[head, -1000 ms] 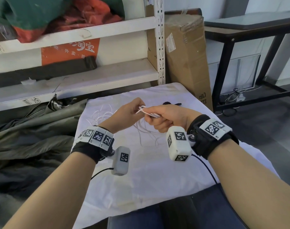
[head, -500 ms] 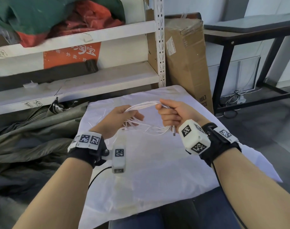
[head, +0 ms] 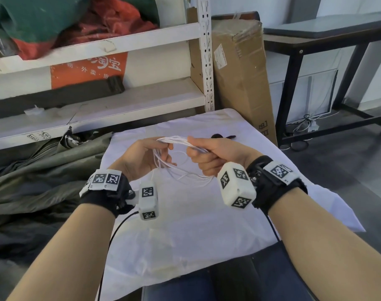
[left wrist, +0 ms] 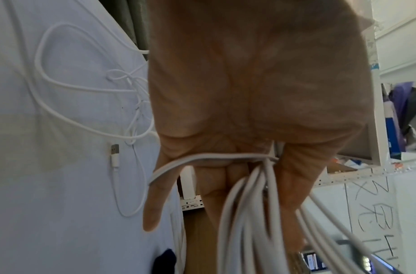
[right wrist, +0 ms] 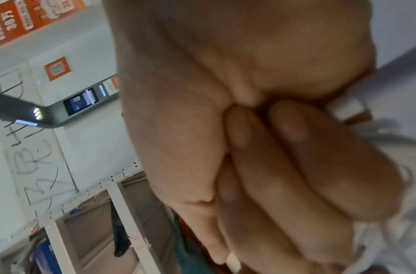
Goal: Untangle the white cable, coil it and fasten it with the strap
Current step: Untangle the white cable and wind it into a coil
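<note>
- Far left, I observed grey-green fabric (head: 33, 174) heaped below a white shelf unit (head: 120, 101); red and green cloth sat on its upper shelf.
- My left hand (head: 141, 158) was raised above the surface (head: 185, 224), which was draped in a white cloth. Its fingers (left wrist: 293, 178) were curled round several gathered strands of the white cable (head: 176, 140); the left wrist view showed one strand crossing the palm and the rest bunched between thumb and fingers.
- Between the two hands the gathered strands ran as a short, nearly level bundle. Below it, loose loops hung down to the cloth.
- In the left wrist view, further loops and a USB plug (left wrist: 115, 153) lay flat on the cloth, with a knotted tangle among them.
- My right hand (head: 215, 155) was clenched on the other end of the bundle, fist closed, knuckles toward the left hand. The right wrist view showed its fingers (right wrist: 296, 166) folded tight against the palm, a white piece showing at the edge of the fist; that view was blurred.
- The hands were close together but not touching, joined only by the cable.
- Behind the right hand, a dark strap (head: 223, 136) lay on the cloth near the far edge, well clear of both hands.
- Far right, a taped cardboard box (head: 239, 72) leaned by the shelf post, beside a black-framed table (head: 315, 40).
</note>
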`<move>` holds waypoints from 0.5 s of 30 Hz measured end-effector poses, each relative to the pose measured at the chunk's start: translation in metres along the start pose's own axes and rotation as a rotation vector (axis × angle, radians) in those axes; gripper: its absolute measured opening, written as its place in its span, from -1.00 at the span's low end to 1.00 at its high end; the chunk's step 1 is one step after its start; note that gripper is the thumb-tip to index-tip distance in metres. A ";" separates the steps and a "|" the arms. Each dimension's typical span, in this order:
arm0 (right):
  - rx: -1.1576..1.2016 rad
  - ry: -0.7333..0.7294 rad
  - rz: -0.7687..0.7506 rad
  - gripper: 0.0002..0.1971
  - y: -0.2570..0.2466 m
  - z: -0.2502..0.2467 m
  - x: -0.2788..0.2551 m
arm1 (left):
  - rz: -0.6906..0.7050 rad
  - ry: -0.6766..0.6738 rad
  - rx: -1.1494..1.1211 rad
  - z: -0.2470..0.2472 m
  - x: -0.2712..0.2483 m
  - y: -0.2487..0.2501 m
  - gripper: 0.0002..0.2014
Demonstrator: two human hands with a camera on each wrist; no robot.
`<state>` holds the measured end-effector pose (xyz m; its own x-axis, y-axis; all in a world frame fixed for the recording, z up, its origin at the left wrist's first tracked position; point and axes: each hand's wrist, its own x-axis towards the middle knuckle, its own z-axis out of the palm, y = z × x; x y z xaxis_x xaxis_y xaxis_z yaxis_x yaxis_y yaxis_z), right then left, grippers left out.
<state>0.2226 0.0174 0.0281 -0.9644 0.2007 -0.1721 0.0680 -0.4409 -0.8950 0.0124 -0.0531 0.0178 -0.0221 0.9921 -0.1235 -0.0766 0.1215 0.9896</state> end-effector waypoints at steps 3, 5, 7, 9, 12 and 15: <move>0.178 -0.115 -0.134 -0.58 -0.007 -0.002 -0.002 | -0.031 -0.028 0.213 0.003 -0.001 0.001 -0.72; 0.321 -0.192 -0.228 -0.59 -0.012 -0.009 -0.003 | -0.043 -0.016 0.355 0.004 -0.002 -0.001 -0.48; 0.498 -0.255 -0.331 -0.59 -0.016 -0.016 -0.002 | -0.041 -0.001 0.465 0.003 -0.003 -0.003 -0.24; 0.692 -0.235 -0.450 -0.59 -0.020 -0.020 -0.001 | -0.033 0.028 0.596 0.004 0.000 -0.006 -0.23; 0.907 -0.069 -0.679 -0.46 -0.028 -0.022 -0.003 | -0.083 0.068 0.950 0.000 0.005 -0.013 -0.48; 1.060 0.133 -0.840 -0.48 -0.041 -0.028 -0.006 | -0.072 0.093 1.032 -0.008 0.006 -0.021 -0.63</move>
<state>0.2330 0.0589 0.0543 -0.5816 0.7951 0.1717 -0.8086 -0.5882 -0.0149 0.0059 -0.0495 -0.0042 -0.1313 0.9804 -0.1465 0.8090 0.1914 0.5557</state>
